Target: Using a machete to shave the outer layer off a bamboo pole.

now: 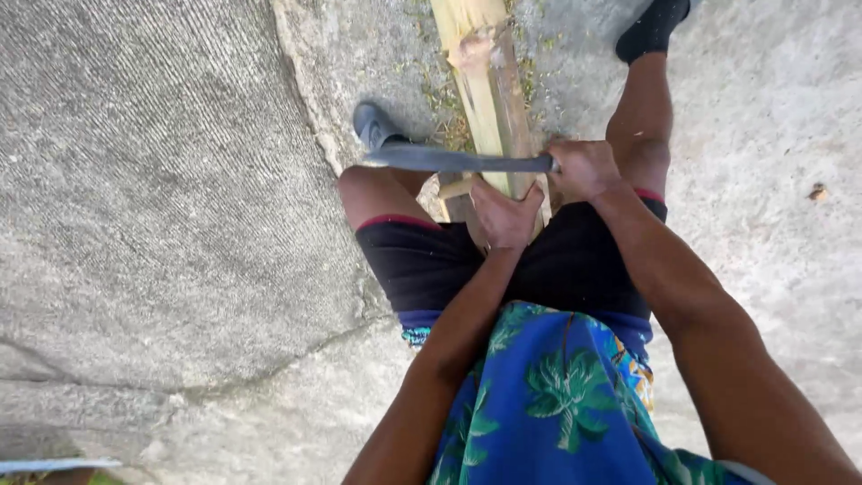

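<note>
A pale bamboo pole [485,90] runs away from me between my knees, its bark partly stripped. My left hand [505,214] grips the pole's near end, just below the blade. My right hand [584,168] is closed on the handle of a long dark machete [449,160]. The blade lies crosswise over the pole, its tip pointing left above my left knee.
Rough concrete ground [162,198] surrounds me, with a raised edge [305,99] and cracks on the left. My feet in dark shoes [373,124] flank the pole. Bamboo chips and bits of grass [444,108] lie beside it. A small leaf [817,191] lies at right.
</note>
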